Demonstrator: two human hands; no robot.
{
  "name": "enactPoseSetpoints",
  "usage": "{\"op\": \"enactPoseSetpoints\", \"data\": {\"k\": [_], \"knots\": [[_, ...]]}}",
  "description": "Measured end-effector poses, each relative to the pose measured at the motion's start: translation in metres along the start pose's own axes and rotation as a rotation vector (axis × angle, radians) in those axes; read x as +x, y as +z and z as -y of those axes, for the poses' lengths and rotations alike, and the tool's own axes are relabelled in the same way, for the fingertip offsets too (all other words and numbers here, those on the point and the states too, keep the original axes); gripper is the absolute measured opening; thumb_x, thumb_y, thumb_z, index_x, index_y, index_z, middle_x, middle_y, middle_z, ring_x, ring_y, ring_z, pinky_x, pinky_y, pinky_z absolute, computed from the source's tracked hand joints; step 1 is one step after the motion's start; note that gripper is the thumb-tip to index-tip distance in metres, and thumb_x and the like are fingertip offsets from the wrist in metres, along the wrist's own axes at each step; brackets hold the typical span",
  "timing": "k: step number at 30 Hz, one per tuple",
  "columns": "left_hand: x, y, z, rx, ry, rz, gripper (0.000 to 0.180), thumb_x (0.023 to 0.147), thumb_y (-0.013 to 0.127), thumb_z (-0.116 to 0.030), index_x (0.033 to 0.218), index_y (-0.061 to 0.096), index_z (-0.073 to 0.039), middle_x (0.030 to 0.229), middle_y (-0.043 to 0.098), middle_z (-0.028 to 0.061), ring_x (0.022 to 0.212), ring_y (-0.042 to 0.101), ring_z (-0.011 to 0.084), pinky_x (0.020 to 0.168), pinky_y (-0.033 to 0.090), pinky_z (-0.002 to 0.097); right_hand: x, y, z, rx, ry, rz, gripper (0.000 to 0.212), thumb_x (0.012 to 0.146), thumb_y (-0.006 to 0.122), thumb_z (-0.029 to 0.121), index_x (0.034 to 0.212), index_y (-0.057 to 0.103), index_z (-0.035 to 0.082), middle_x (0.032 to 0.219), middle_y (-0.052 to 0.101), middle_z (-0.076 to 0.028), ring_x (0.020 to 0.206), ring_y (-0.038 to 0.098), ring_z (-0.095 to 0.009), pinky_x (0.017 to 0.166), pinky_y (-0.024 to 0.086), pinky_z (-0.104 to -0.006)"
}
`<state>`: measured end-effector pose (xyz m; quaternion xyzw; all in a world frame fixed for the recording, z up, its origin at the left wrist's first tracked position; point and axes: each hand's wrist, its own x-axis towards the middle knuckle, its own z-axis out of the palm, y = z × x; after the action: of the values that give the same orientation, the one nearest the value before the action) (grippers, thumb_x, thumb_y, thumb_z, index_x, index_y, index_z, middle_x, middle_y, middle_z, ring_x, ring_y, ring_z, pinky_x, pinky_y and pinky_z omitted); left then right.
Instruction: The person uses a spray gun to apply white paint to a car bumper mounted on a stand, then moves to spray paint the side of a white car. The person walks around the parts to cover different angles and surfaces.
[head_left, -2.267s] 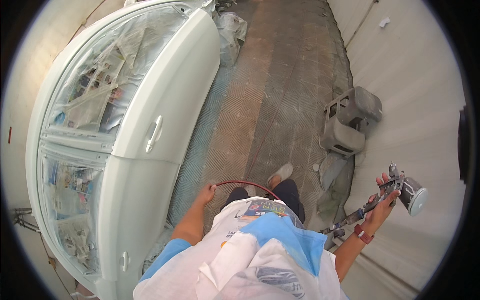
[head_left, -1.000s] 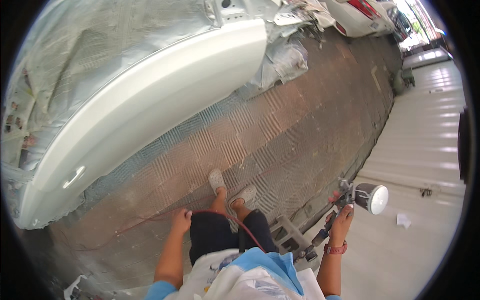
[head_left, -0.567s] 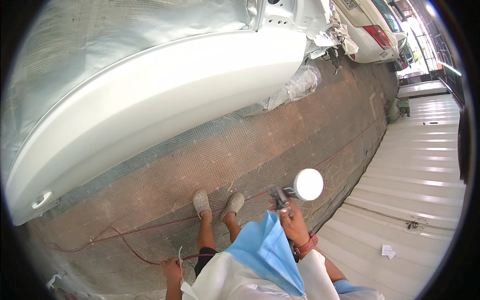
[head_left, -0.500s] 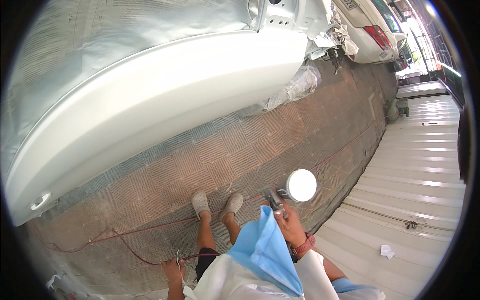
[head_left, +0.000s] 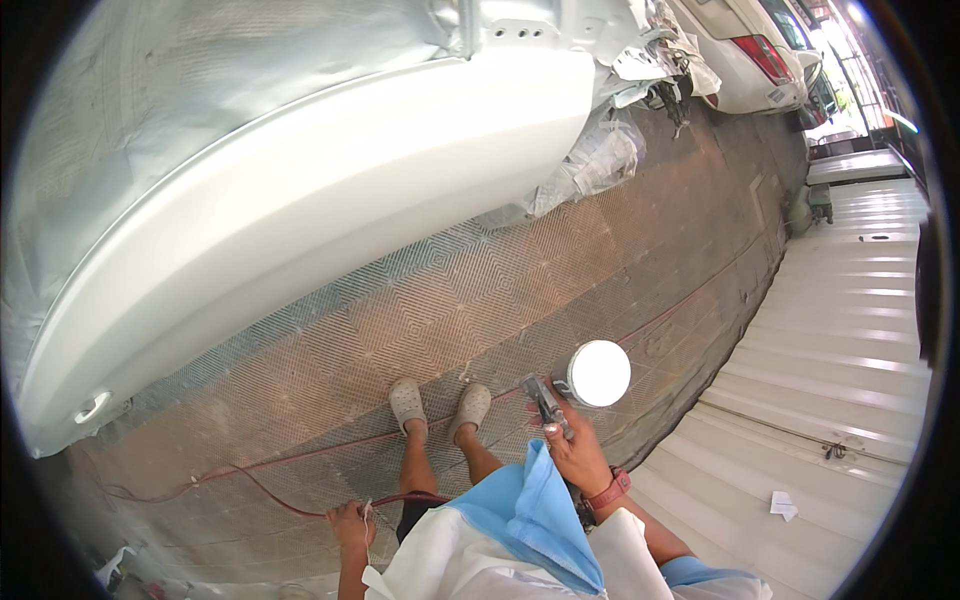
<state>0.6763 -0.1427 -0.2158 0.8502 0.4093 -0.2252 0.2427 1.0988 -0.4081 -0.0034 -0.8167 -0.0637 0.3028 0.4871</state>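
In my right hand [head_left: 580, 455] is a spray gun [head_left: 546, 402], its body grey metal. A round cup with a white top [head_left: 599, 374] sits on its far right side. The fingers wrap round the grip and are partly hidden. At the lower left, my left hand [head_left: 350, 523] is closed round a dark red air hose [head_left: 285, 506], which runs across my body toward the right. A thin pale string hangs by that hand. Beyond both hands stretches a glossy white car door panel [head_left: 300, 190], with a handle [head_left: 93, 408] at its left end. Neither hand touches the panel.
Grey masking sheet [head_left: 250, 60] covers the car above the panel. Crumpled plastic [head_left: 590, 165] lies near its right end. Another white car [head_left: 745, 60] stands at the far right. A ribbed metal shutter [head_left: 830, 330] borders the right side. The hose also trails over the patterned floor tiles [head_left: 440, 290].
The view has shifted slightly, so the panel appears a little farther left. The spray gun stays at nearly the same place before me, and my left hand keeps hold of the hose.
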Motion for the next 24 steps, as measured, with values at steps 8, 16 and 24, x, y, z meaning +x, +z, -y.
{"op": "enactPoseSetpoints", "data": {"k": [8,16,24], "knots": [[-0.022,-0.014,-0.006,0.154,-0.053,0.136,0.027,0.094,0.074,-0.031,0.101,0.078,-0.006,0.093,0.077,0.0152,0.1,0.065,0.0378,0.098,0.045,0.0534,-0.005,-0.029,-0.007,-0.072,-0.108,-0.095,0.079,0.109,0.053,0.057,0.159,0.046,-0.004,0.131,0.071,-0.024,0.113,0.073,-0.03,0.105,0.052,-0.0416],[-0.061,-0.031,-0.006,0.062,-0.223,0.119,0.034,0.105,0.06,-0.034,0.105,0.074,-0.003,0.097,0.075,0.0234,0.091,0.069,0.0472,0.097,0.047,0.0587,0.082,-0.036,0.087,0.264,-0.57,-0.234,0.091,0.107,0.044,0.069,0.167,0.036,0.001,0.139,0.065,-0.018,0.116,0.068,-0.02,0.089,0.052,-0.032],[-0.088,-0.029,-0.021,-0.137,-0.377,0.164,0.042,0.11,0.053,-0.042,0.118,0.071,-0.005,0.112,0.074,0.0253,0.107,0.069,0.0492,0.093,0.052,0.0566,0.17,-0.048,0.181,0.664,-0.894,-0.176,0.068,0.115,0.041,0.053,0.16,0.045,0.003,0.106,0.073,-0.008,0.085,0.068,-0.012,0.057,0.048,-0.0234]]}}
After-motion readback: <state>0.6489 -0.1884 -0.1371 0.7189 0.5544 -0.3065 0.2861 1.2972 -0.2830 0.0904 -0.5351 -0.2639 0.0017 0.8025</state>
